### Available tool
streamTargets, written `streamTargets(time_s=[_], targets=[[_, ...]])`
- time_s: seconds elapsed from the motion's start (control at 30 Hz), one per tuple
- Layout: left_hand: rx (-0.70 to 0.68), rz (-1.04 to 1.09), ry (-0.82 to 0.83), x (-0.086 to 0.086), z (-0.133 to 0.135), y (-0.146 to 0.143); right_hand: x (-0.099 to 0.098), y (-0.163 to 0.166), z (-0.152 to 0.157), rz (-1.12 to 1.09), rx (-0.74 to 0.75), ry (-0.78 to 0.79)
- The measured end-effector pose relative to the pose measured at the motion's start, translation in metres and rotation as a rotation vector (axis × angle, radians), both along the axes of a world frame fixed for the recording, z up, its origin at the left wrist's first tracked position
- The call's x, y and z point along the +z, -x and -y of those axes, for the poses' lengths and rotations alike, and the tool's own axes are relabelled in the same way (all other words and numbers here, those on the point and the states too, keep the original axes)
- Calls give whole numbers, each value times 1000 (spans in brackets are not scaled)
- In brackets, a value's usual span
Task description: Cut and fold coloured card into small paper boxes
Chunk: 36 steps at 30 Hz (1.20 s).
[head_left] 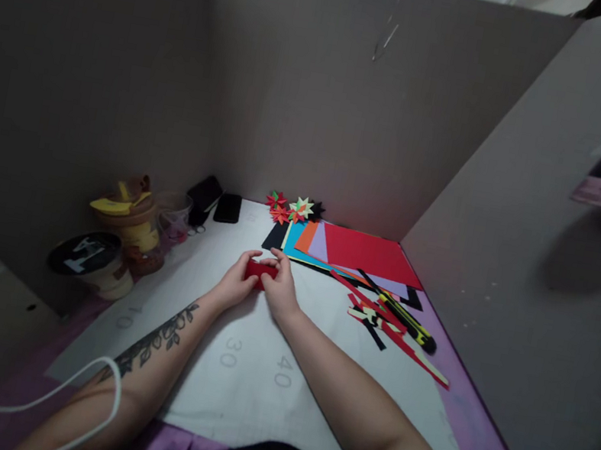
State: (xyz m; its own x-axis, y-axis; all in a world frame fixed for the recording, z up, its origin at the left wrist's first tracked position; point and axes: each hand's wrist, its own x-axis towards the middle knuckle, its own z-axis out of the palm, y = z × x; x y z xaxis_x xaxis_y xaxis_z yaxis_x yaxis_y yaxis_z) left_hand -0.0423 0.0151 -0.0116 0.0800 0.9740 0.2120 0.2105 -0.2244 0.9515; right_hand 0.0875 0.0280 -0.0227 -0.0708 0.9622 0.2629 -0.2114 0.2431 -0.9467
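A small piece of red paper [256, 271] is pinched between both hands over the white sheet, near the middle of the desk. My left hand [236, 279] grips its left side, thumb in front. On its right side my right hand [281, 288] closes, with the thumb across the front and the fingers behind. Part of the paper is hidden by the fingers, so its full shape is unclear. To the right lies a loose heap of red, black and cream paper strips [377, 318]. A yellow and black utility knife [405, 321] rests among them.
Coloured paper sheets [371, 253] are stacked at the back right, beside several folded paper stars [300, 209]. At the left stand cups [131, 226], a lidded tub [96, 263] and a black phone [227, 208]. A white cable [116, 379] crosses my left forearm. Grey partitions [324, 90] enclose the desk.
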Motion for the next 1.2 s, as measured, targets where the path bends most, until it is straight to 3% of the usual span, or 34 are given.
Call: streamTargets(time_s=[0.17, 0.3, 0.47, 0.8, 0.87, 1.0, 1.07, 1.2], targets=[[-38, 218, 22, -9, -6, -3, 2, 2, 1, 67, -13, -19], [-16, 167, 24, -14, -10, -3, -7, 2, -3, 120, -6, 2], [88, 8, -4, -14, -12, 3, -11, -9, -10, 243, -126, 5], [73, -37, 25, -4, -10, 5, 4, -27, -8, 518, -173, -73], [77, -65, -22, 0, -8, 6, 8, -29, -7, 461, -143, -27], [53, -57, -205, 9, -3, 9, 16, -30, -7, 157, 60, 133], [26, -29, -241, 12, -3, 10, 18, -29, -6, 65, 45, 125], [12, 282, -58, 14, -6, 10, 17, -28, -6, 54, -63, 57]])
